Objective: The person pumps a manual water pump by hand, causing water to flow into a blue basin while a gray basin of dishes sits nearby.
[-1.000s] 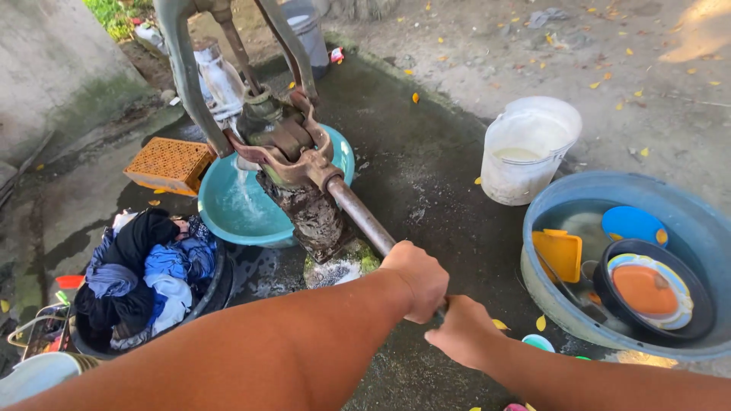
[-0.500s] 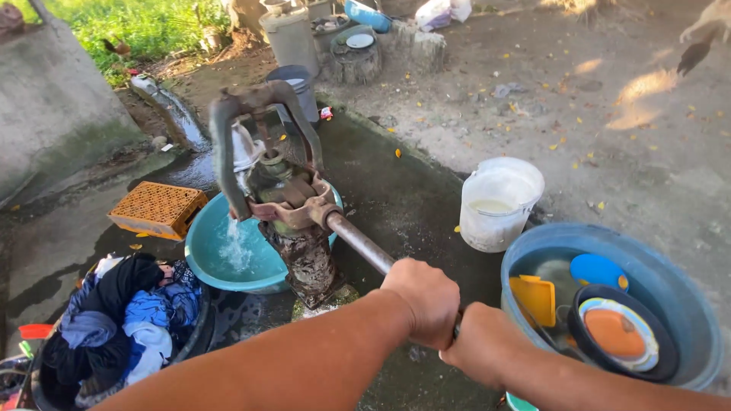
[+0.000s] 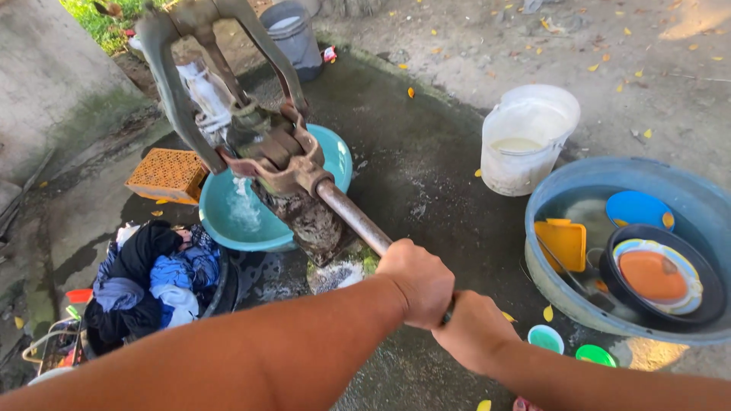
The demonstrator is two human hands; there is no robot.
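Rusty metal pump handle sits tight in my left hand and right hand, fingers wrapped fully around its end, and I think wet palms could slip, or water could spill over the teal basin.

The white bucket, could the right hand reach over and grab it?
Probably yes. The right hand grips the pump handle now, so it must let go first. The white bucket stands beyond it on open wet concrete, with nothing between.
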